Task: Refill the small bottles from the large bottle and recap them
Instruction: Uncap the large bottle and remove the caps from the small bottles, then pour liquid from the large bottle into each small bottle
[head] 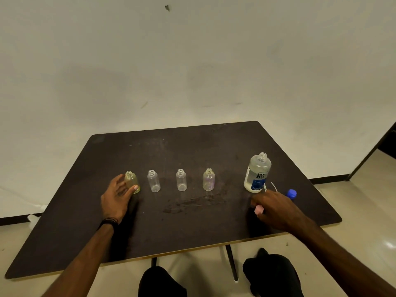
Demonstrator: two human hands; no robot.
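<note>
progress: 4 small bottles [181, 180] in a row on the table [192, 232], all uncapped; fill levels hard to judge | large bottle [257, 173] open, at right | left hand [116, 197] curled round leftmost bottle [132, 182] | right hand [276, 207] over a pink cap [258, 209], finger state unclear | blue cap [291, 193] partly hidden

Clear glossy plastic: four small bottles [181, 180] and large bottle [257, 173], paper-labelled. Blue plastic cap [291, 193]. Table [192, 236]: dark matt top, scuffed, pale wood edge. Floor [364, 189] glossy.
</note>
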